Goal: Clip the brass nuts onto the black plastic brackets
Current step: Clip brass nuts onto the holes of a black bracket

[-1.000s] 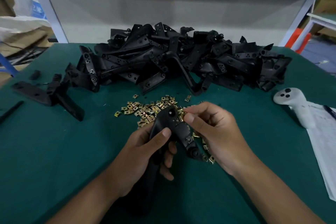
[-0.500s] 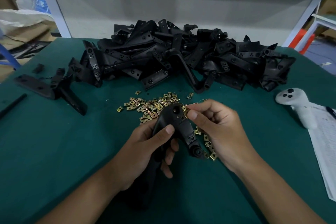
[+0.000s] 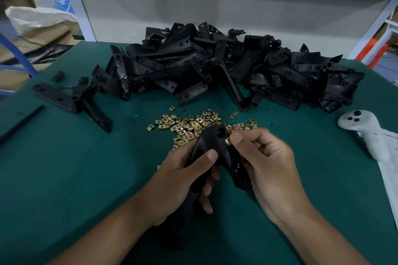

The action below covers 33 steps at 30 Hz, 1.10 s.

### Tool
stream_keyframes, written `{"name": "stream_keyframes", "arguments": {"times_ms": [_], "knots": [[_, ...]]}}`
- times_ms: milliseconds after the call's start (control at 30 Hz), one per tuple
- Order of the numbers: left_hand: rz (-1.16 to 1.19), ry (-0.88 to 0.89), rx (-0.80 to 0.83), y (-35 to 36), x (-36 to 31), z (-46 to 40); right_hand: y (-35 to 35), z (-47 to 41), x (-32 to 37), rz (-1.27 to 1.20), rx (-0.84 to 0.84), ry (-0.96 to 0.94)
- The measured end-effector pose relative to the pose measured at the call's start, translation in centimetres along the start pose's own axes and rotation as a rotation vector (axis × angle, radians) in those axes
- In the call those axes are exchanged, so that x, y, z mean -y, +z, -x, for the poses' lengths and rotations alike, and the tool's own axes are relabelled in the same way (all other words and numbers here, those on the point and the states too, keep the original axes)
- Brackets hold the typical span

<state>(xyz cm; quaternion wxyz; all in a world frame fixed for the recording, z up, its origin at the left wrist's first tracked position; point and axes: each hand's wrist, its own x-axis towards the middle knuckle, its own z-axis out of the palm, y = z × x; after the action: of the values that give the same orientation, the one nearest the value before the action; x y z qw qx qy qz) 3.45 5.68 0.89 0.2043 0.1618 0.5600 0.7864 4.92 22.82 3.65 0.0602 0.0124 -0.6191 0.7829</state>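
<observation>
While pinched against bracket (image 3: 212, 142), nut (image 3: 227, 141)

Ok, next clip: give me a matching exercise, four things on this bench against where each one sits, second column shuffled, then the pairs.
Things:
1. pile of black brackets
2. loose brass nuts
3. white controller
4. held bracket

Places:
A. right edge of the green mat, partly on a paper sheet
B. gripped in the left hand, with the right hand pinching a nut at its top end
C. heaped along the far side of the mat
D. scattered on the mat between the heap and the hands

Pairs: 1-C, 2-D, 3-A, 4-B
</observation>
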Motion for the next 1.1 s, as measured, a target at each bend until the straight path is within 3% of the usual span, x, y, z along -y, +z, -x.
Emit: {"name": "stream_keyframes", "arguments": {"times_ms": [367,467,533,700,933,1100], "knots": [[0.039,0.026,-0.122,0.2,0.6,0.0,-1.1,-0.1,0.4,0.164,0.182,-0.073],[0.071,0.018,-0.208,0.7,0.2,-0.3,-1.5,-0.7,0.5,-0.017,0.268,0.094],[0.133,0.008,-0.220,0.8,-0.1,-0.4,-1.7,-1.1,0.3,-0.204,0.237,0.218],[0.154,0.004,-0.241,0.4,-0.7,-0.1,-2.5,-2.3,-0.1,-0.356,0.181,0.319],[0.118,-0.041,-0.203,0.2,-0.5,-0.2,-3.2,-2.4,-0.3,-0.403,0.293,0.364],[0.079,-0.025,-0.129,0.2,-0.2,-0.2,-3.3,-2.6,-0.3,-0.371,0.230,0.401]]}}
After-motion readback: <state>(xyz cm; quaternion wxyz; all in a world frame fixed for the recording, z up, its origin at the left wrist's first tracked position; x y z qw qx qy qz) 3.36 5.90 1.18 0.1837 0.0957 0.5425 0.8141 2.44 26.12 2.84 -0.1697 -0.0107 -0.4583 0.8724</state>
